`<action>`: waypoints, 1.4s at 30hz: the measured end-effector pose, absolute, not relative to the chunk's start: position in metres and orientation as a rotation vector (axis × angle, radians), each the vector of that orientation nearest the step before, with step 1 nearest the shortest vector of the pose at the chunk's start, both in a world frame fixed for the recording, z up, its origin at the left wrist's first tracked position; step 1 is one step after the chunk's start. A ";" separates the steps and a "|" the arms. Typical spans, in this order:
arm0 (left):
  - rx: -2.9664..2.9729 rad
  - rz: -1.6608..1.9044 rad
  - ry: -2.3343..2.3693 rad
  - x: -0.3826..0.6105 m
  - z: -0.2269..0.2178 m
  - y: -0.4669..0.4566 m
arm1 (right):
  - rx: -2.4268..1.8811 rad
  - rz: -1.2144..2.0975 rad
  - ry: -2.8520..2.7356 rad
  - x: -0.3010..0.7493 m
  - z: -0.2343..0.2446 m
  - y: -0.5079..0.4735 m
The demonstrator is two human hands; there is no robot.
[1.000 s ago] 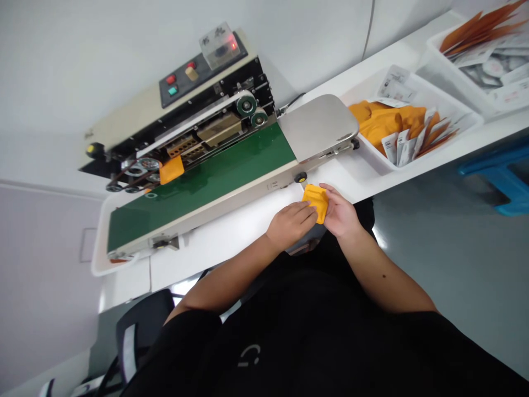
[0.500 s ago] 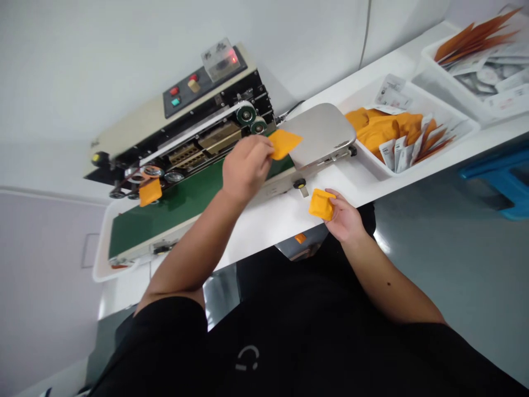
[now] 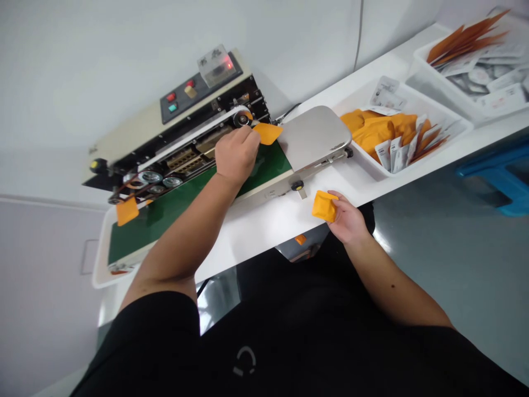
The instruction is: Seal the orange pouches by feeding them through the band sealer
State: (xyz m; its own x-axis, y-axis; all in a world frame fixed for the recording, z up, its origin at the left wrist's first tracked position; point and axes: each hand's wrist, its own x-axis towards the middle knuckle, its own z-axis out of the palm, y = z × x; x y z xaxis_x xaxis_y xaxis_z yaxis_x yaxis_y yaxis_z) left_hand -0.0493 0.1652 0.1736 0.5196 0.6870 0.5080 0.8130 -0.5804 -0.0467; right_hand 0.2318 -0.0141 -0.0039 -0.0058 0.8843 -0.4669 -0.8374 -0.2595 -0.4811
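Observation:
My left hand (image 3: 235, 155) pinches an orange pouch (image 3: 268, 133) and holds it at the roller end of the sealing machine (image 3: 194, 118), above the green conveyor belt (image 3: 182, 205). Nearer me, my right hand (image 3: 346, 219) grips a small stack of orange pouches (image 3: 324, 205) over the white table's front edge. Another orange pouch (image 3: 127, 211) rides at the far left end of the belt, under the machine's wheels. A steel feed plate (image 3: 314, 135) sits at the belt's right end.
A white bin (image 3: 417, 107) right of the plate holds orange pouches and white sachets. A second white bin (image 3: 463, 94) at the far right holds more packets. A blue stool (image 3: 502, 176) stands on the grey floor to the right. A white wall rises behind the machine.
My left hand took one pouch from the stack and carried it up to the machine's infeed. The pouch on the belt travelled left. My right hand stayed in place with the stack.

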 end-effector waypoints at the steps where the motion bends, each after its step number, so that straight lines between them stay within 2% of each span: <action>1: -2.464 -0.604 -1.281 -0.048 0.175 0.165 | -0.826 1.636 -0.076 0.232 -0.004 -0.014; 9: -2.395 -0.477 -1.407 -0.044 0.186 0.158 | -0.810 1.640 -0.043 0.232 -0.001 -0.019; 23: -2.330 -0.505 -1.415 -0.054 0.184 0.133 | -0.808 1.664 -0.021 0.231 0.007 -0.029; 33: -2.686 -0.492 -0.885 0.010 0.125 -0.009 | -0.799 1.714 -0.045 0.217 0.022 -0.034; 42: -2.835 -0.479 -0.817 0.028 0.091 -0.034 | -0.787 1.764 -0.176 0.204 0.039 -0.042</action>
State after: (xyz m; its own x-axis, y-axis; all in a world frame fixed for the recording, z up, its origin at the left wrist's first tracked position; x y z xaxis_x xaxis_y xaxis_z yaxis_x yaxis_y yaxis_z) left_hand 0.0285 -0.0338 0.0912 0.8005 0.4909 0.3439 0.5397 -0.8399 -0.0574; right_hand 0.2038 -0.0417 0.0388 -0.1361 0.8985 -0.4172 -0.7983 -0.3489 -0.4909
